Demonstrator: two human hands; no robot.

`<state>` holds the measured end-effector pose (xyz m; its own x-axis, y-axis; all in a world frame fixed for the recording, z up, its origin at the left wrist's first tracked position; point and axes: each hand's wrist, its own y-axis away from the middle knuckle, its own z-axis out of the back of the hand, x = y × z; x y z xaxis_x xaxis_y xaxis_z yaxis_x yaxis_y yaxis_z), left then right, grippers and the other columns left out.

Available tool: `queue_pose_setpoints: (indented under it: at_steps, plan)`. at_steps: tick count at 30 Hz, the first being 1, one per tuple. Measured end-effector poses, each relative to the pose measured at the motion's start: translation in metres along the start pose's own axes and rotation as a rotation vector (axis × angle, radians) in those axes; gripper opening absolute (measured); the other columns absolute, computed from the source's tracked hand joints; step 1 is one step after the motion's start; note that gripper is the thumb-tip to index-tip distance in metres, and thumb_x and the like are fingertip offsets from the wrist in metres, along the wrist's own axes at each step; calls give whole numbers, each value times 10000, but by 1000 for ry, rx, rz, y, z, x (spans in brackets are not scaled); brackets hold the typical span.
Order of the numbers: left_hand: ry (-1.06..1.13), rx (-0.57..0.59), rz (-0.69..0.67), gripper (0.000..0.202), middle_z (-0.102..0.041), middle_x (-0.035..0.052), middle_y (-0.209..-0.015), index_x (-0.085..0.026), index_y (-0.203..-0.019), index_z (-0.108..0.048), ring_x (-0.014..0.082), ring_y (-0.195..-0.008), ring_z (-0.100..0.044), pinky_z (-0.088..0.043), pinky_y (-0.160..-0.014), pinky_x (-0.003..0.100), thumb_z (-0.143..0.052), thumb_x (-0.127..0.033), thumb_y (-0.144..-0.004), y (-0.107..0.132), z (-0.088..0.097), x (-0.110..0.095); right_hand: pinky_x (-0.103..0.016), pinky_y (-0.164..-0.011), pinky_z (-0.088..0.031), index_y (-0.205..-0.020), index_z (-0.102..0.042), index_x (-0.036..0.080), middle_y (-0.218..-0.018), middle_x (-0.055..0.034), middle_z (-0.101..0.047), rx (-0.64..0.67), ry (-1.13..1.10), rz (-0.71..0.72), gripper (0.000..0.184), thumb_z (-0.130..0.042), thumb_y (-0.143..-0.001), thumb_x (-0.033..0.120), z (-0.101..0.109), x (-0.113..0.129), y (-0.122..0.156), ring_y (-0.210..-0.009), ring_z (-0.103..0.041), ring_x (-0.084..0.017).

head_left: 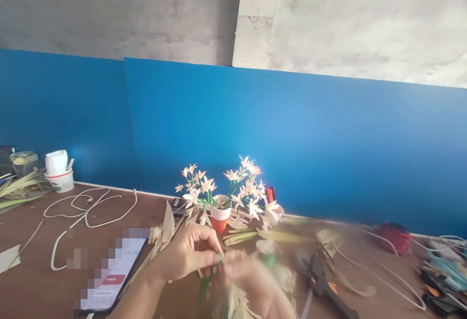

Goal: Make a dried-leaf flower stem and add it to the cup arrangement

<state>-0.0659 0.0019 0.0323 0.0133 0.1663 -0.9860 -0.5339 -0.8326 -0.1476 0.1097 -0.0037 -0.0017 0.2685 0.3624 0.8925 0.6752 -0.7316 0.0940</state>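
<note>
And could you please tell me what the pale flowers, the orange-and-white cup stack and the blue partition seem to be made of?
Pale flowers: probably dried plant husk, matte; their thin, pointed petals resemble the papery leaves nearby.
Cup stack: likely paper with a smooth coating, given the thin, nested white rims.
Blue partition: painted board or metal; its satin surface shows soft highlights.

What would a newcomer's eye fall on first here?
Probably the bright blue panel spanning the view behind the table. Next, the pale flowers spreading to both sides of an orange-and-white cup. Nearer, the left hand pinches a green strip beside the blurred right hand.
</note>
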Motion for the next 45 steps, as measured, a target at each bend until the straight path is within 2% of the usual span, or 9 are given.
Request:
queue_pose_setpoints:
  at_steps: [4,8,12,19,25,32,37,40,45]
  plan:
    - [-67,-63,19,131,-608,3,-668,-146,-716,-636,123,-517,-587,-435,-476,216,-653,-266,-766,-1,-5,-1,-245,-599,-385,-600,-645,137,-559,-10,-618,-263,132,57,241,-766,-583,345,-4,8,7,-543,-533,-113]
    - [-128,-148,68,143,-565,-25,-584,-147,-682,-595,104,-486,-555,-390,-478,199,-608,-253,-777,-6,-15,-2,-295,-677,-407,-760,-664,185,-744,-21,-686,-652,737,201,132,-684,-648,251,-12,13,14,-707,-596,-184]
    - [-174,-226,92,136,-548,-31,-556,-157,-685,-580,115,-482,-541,-373,-470,208,-577,-256,-778,-10,-25,2,-406,-838,-368,-651,-677,220,-736,-25,-691,-870,1193,365,47,-641,-675,201,-20,14,17,-778,-600,-233]
    - [-178,-214,75,149,-611,-1,-618,-148,-690,-637,135,-547,-593,-427,-516,219,-619,-274,-769,-11,-20,4,-380,-804,-381,-605,-701,227,-688,-31,-687,-799,1211,389,137,-629,-699,158,-15,17,18,-752,-594,-222]
    - [71,-52,96,194,-624,0,-625,-132,-662,-662,117,-456,-594,-429,-439,208,-747,-306,-676,-10,-8,10,-228,-492,-338,-603,-657,155,-567,-12,-636,-522,535,85,158,-737,-638,286,-7,17,21,-477,-475,-99]
    - [230,-1,85,255,-645,14,-564,-146,-651,-599,154,-467,-633,-413,-406,200,-731,-361,-685,-11,-14,10,-213,-511,-354,-558,-624,141,-490,-3,-607,-199,91,82,350,-813,-541,435,-4,18,15,-486,-543,-100]
    - [-7,-210,66,192,-577,-25,-534,-148,-616,-578,91,-419,-535,-375,-429,195,-658,-291,-715,-13,-24,3,-270,-598,-412,-748,-686,159,-719,-39,-688,-496,564,122,183,-708,-674,325,6,18,16,-629,-596,-161]
    - [-59,-332,64,193,-537,-39,-529,-154,-604,-569,89,-426,-515,-373,-441,201,-627,-297,-719,-15,-30,0,-350,-772,-417,-839,-691,211,-855,-38,-694,-734,971,332,189,-662,-652,197,2,16,17,-802,-607,-220]
    - [8,-490,77,217,-523,-44,-494,-159,-615,-571,96,-402,-498,-349,-412,203,-621,-345,-715,-18,-39,7,-458,-947,-272,-688,-639,240,-683,20,-659,-946,1363,701,114,-626,-691,127,-18,8,12,-732,-581,-199]
